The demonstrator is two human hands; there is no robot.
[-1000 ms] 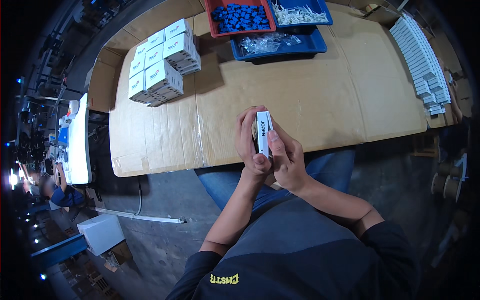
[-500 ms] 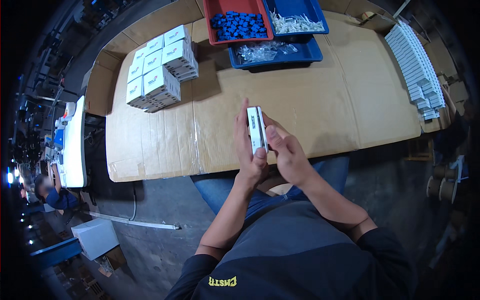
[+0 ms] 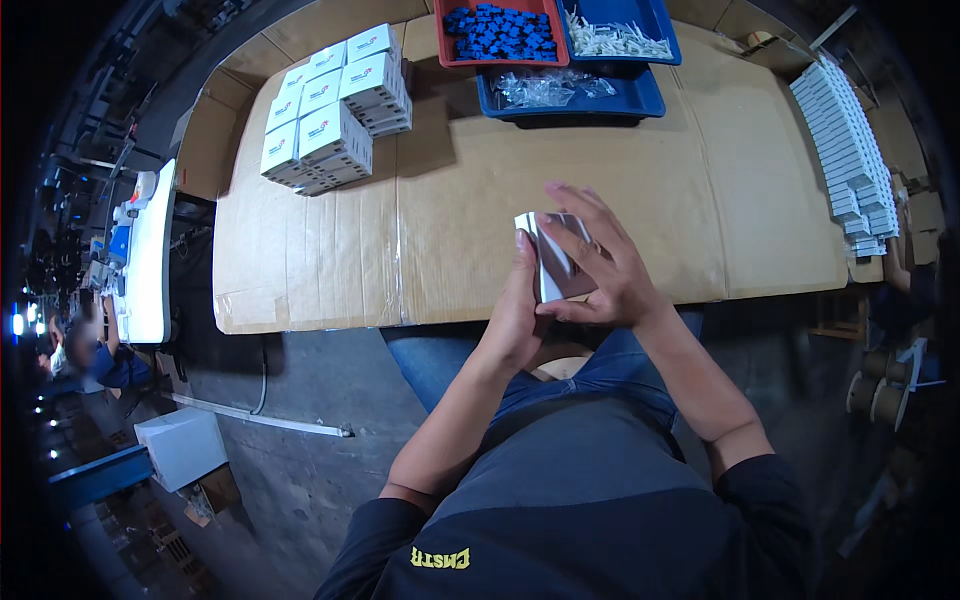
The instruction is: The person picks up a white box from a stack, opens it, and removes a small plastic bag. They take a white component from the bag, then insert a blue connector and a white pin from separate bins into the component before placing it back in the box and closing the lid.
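A small flat white box point(image 3: 552, 278) is tilted between my two hands, above the near edge of the cardboard-covered table point(image 3: 460, 270). My left hand point(image 3: 515, 315) grips it from the left and below, its thumb along the edge. Over the right side of the box lies my right hand point(image 3: 620, 275), thumb at the lower edge and fingers across the broad face. These fingers hide much of that face, which is in shadow.
Stacked white boxes point(image 3: 325, 122) stand at the left. At the back are a red tray point(image 3: 505, 63) of blue pieces, a blue tray point(image 3: 662, 28) of white pieces and another blue tray point(image 3: 575, 116) of clear bags. White items point(image 3: 845, 150) line the right. Another person point(image 3: 120, 365) is far left.
The box has turned from edge-on to show more of its broad face. My right hand has shifted right and its fingers now reach across the box. The view has shifted slightly.
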